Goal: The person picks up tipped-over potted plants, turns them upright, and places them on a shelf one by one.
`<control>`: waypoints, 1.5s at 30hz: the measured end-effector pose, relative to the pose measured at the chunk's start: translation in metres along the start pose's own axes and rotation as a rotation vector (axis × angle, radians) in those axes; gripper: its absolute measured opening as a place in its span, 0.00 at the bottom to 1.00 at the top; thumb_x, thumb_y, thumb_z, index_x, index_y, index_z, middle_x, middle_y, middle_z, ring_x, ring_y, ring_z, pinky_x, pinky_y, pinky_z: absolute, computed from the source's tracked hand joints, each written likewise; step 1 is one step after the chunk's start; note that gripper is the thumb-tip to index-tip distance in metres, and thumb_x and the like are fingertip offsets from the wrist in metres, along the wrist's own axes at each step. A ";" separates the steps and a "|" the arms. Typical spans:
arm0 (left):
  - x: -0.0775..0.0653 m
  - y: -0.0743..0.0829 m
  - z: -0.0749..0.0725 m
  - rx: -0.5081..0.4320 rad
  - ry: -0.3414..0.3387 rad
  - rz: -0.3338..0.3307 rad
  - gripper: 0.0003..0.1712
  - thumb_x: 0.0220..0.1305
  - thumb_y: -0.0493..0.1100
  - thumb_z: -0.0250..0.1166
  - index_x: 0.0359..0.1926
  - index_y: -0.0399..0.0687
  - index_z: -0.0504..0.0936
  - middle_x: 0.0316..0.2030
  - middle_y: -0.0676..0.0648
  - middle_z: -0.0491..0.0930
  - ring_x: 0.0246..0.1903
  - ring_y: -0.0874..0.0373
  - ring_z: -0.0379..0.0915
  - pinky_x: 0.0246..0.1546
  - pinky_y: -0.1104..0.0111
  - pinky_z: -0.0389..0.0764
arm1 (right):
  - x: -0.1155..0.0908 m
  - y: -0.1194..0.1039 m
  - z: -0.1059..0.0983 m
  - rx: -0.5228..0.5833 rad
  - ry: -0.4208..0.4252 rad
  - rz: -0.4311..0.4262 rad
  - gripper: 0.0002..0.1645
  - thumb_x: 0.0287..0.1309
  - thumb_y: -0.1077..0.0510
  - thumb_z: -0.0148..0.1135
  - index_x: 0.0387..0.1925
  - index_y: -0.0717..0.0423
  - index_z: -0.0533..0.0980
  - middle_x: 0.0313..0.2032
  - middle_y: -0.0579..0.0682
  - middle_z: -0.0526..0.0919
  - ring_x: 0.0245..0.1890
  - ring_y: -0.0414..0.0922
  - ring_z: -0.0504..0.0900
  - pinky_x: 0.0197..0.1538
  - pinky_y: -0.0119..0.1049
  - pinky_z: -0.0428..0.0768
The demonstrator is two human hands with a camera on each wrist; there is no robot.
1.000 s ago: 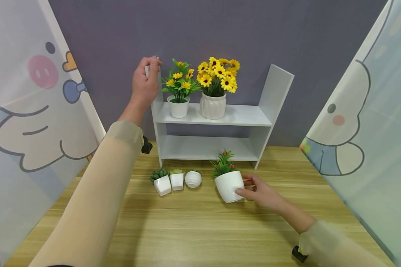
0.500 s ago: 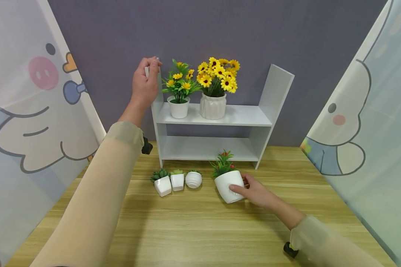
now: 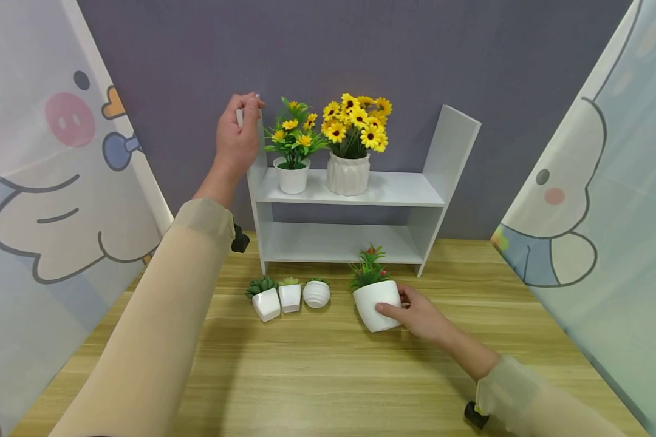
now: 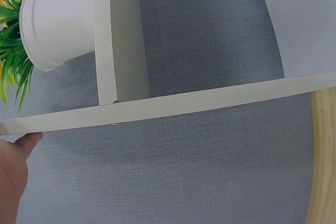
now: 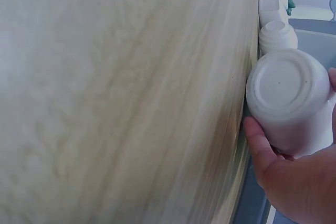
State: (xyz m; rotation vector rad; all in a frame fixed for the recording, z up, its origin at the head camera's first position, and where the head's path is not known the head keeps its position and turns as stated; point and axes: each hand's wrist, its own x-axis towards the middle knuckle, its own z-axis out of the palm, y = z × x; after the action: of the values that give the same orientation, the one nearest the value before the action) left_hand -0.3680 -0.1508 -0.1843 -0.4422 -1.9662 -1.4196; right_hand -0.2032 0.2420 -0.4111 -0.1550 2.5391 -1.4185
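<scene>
At the top of the shelf's left side panel, my left hand (image 3: 239, 135) grips the edge; the left wrist view shows its thumb against the panel (image 4: 173, 106). My right hand (image 3: 423, 312) holds a white potted plant (image 3: 376, 303) with red flowers, tilted on its side low over the table, its base toward me. The right wrist view catches the round underside of this pot (image 5: 281, 85), with one finger between it and the tabletop. Left of it lie three small succulents in white pots (image 3: 266, 304), (image 3: 290, 298), (image 3: 316, 294).
The white two-tier shelf (image 3: 404, 188) stands against a dark wall at the back of the wooden table (image 3: 328, 382). A yellow-flowered plant in a smooth white pot (image 3: 293, 180) and yellow daisies in a ribbed pot (image 3: 348, 175) stand on its upper board. Cartoon-printed panels flank the table.
My right thumb has slid further left across the white pot, closing the grip. The plant has then shifted slightly right, its leaves leaning less to the left. My left hand stays put.
</scene>
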 end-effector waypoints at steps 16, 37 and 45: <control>0.000 0.000 0.000 0.009 -0.005 -0.001 0.22 0.89 0.57 0.50 0.55 0.44 0.78 0.79 0.47 0.73 0.82 0.67 0.61 0.82 0.68 0.63 | -0.005 -0.005 0.004 0.076 0.035 -0.020 0.55 0.68 0.48 0.77 0.77 0.75 0.56 0.67 0.70 0.73 0.65 0.62 0.84 0.52 0.42 0.88; 0.000 0.000 0.000 0.004 -0.003 0.011 0.14 0.89 0.57 0.50 0.47 0.58 0.77 0.78 0.46 0.74 0.81 0.67 0.61 0.82 0.69 0.63 | -0.001 0.002 0.008 0.180 0.033 -0.071 0.59 0.62 0.60 0.81 0.77 0.68 0.48 0.72 0.68 0.60 0.76 0.70 0.74 0.58 0.38 0.87; 0.001 -0.001 0.000 0.002 0.001 0.002 0.16 0.89 0.57 0.50 0.48 0.54 0.78 0.78 0.46 0.73 0.81 0.67 0.61 0.82 0.69 0.62 | 0.002 0.005 0.014 0.190 0.053 -0.120 0.61 0.60 0.66 0.81 0.77 0.68 0.44 0.73 0.72 0.64 0.73 0.65 0.76 0.58 0.29 0.84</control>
State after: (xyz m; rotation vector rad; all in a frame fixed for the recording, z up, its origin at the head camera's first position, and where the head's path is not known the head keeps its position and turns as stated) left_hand -0.3692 -0.1511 -0.1841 -0.4427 -1.9659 -1.4161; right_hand -0.2013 0.2330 -0.4224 -0.2427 2.4549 -1.7216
